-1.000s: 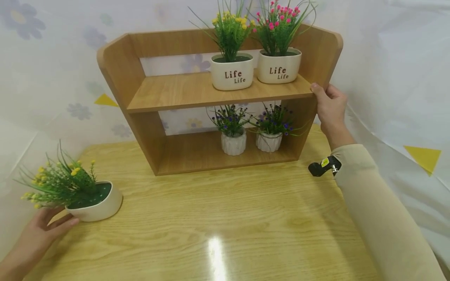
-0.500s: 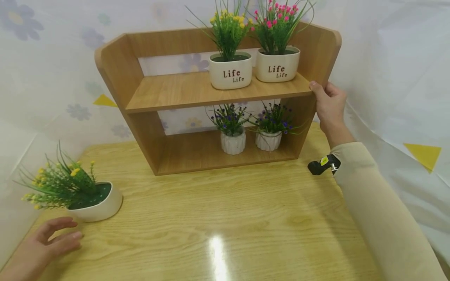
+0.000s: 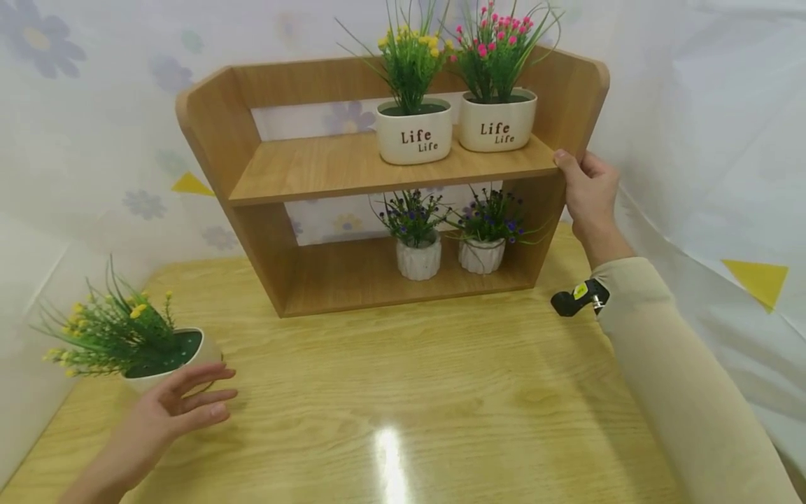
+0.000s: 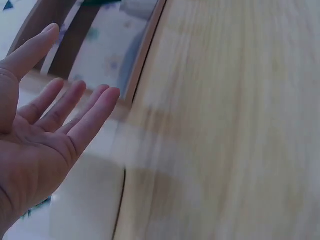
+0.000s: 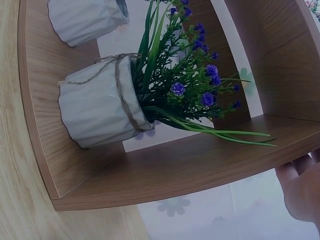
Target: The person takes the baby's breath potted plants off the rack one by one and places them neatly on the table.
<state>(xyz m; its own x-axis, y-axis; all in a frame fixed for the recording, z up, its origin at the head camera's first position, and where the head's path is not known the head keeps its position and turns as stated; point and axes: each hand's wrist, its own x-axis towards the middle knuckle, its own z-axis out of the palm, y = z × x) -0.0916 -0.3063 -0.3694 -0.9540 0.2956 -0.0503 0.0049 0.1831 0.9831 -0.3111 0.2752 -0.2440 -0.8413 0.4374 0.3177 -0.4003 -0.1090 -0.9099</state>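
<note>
My right hand point(image 3: 590, 192) grips the right side panel of a two-tier wooden desk shelf point(image 3: 315, 164), thumb at the front edge by the upper board. In the right wrist view part of that hand point(image 5: 302, 192) shows at the panel's outer side. My left hand point(image 3: 160, 413) holds nothing, its fingers extended and spread. It overlaps the front of a cream oval flowerpot point(image 3: 210, 348) with yellow flowers on the table at left. The left wrist view shows the palm point(image 4: 37, 155) bare, with the pale pot point(image 4: 87, 200) below the fingers.
On the upper tier stand a yellow-flowered "Life" pot point(image 3: 414, 136) and a pink-flowered one point(image 3: 497, 124). Below are two small white pots, left point(image 3: 418, 260) and right point(image 3: 481, 257), with purple flowers. The wood-grain table point(image 3: 403, 378) meets fabric walls at back and right.
My left hand has let go of the cream flowerpot, drawn back toward me, then moved right across its front. The right hand keeps its grip on the shelf, which stands still.
</note>
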